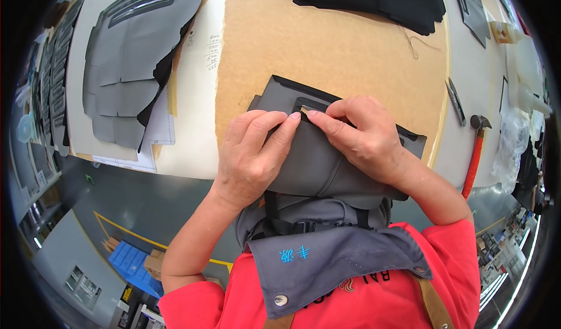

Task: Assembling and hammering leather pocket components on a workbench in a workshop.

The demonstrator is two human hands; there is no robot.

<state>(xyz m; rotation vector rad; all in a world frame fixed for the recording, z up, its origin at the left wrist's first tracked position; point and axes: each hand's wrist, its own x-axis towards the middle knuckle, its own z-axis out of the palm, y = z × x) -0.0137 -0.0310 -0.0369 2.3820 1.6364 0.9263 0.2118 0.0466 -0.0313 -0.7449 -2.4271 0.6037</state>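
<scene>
A grey sewn panel [312, 168] with black edging lies at the table's front edge, partly over my lap. Near its far side is a slot with a dark border [312, 102]. My left hand [254, 151] is closed in a pinch at the left end of this slot. From the other side, my right hand [368, 139] pinches at the same spot, thumb and forefinger together. A small pale sliver [304, 110] shows between the fingertips; what it is, I cannot tell. My fingers hide part of the slot.
A stack of grey cut panels [131, 66] lies at left on paper patterns [158, 145]. Folded black fabric [371, 2] sits at the far side. On the right are a red-handled hammer [476, 153], a small cutting tool [456, 102] and clear plastic wrap [511, 148].
</scene>
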